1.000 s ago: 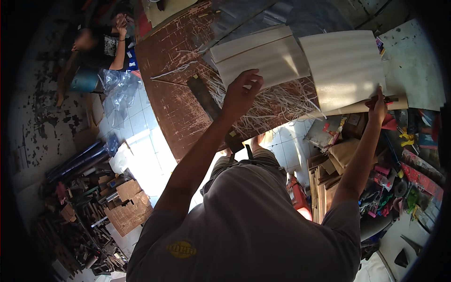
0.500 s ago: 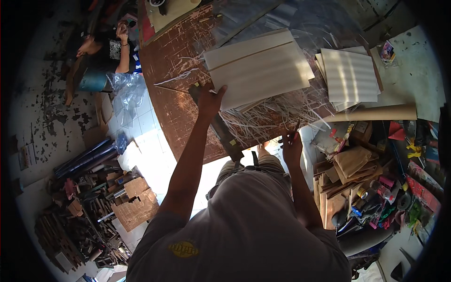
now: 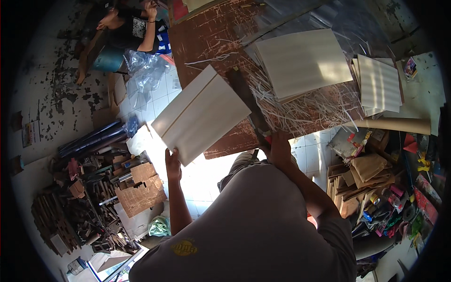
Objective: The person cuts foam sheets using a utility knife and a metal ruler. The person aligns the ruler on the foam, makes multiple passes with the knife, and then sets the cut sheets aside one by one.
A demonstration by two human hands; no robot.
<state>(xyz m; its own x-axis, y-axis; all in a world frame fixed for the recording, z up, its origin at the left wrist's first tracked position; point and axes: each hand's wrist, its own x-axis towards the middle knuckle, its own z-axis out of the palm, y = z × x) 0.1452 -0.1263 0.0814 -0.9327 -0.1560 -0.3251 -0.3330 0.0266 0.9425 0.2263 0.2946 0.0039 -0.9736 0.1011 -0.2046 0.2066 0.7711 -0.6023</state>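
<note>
A pale cream sheet (image 3: 209,115) with a darker line along one side is held at its near corner by my left hand (image 3: 173,165), fingers closed on the edge. It is tilted over the left part of the worn brown table (image 3: 230,144). My right hand (image 3: 280,149) is closed at the near end of a dark straight bar (image 3: 249,101). A small red piece (image 3: 268,139) shows beside its fingers, but what that hand grips is mostly hidden. To the right of the bar, a stack of similar sheets (image 3: 305,61) lies over thin cut strips (image 3: 296,110).
Another pile of pale sheets (image 3: 378,84) sits at the table's right, above a brown roll (image 3: 399,125). Folded cardboard (image 3: 369,171) and clutter are stacked on the right, wood scraps (image 3: 112,188) on the left. Another person (image 3: 136,28) sits at the far left.
My left hand has moved toward me and left, bringing one sheet off the stack and across the bar. My right hand has come left to the bar's near end. The view has shifted.
</note>
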